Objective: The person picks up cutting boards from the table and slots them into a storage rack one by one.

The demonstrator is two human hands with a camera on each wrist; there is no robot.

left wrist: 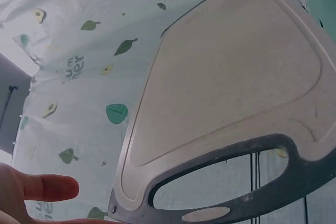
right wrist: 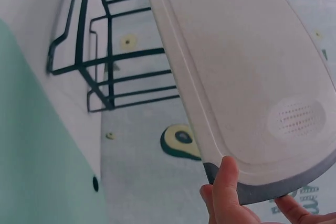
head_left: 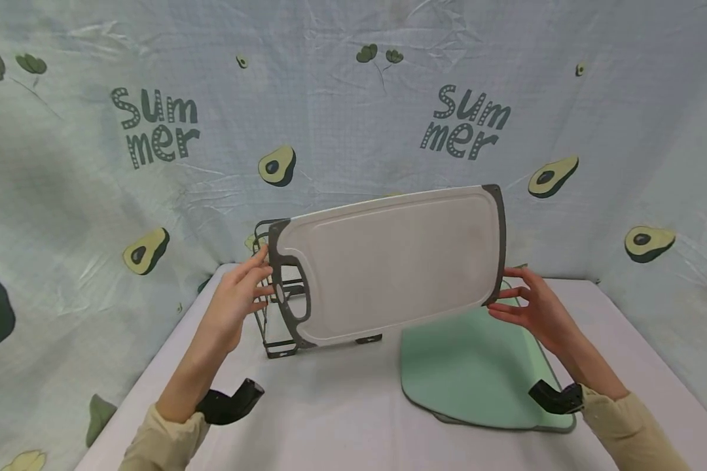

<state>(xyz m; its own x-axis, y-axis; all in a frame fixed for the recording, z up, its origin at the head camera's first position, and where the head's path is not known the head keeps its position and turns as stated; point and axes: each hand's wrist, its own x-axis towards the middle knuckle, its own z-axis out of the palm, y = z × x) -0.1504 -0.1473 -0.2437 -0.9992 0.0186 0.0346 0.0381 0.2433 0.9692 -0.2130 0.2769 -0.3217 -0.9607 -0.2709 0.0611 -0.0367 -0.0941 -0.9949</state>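
A pale cutting board (head_left: pixel 389 261) with dark grey ends and a handle slot is held up, tilted, between both hands above the table. My left hand (head_left: pixel 241 288) touches the handle end with outstretched fingers; in the left wrist view its straight thumb (left wrist: pixel 52 187) stands apart from the board. At the opposite end my right hand (head_left: pixel 527 304) grips a lower corner, and the right wrist view shows its thumb (right wrist: pixel 227 179) on the board's face with fingers at the edge. A black wire rack (right wrist: pixel 81 35) stands behind the board, partly hidden in the head view.
Mint-green boards (head_left: pixel 471 373) lie stacked on the white table (head_left: pixel 330 418) at the right, below the raised board. A cloth (head_left: pixel 330 118) printed with avocados hangs at the back and sides. Black straps (head_left: pixel 230 402) with cameras sit on both wrists.
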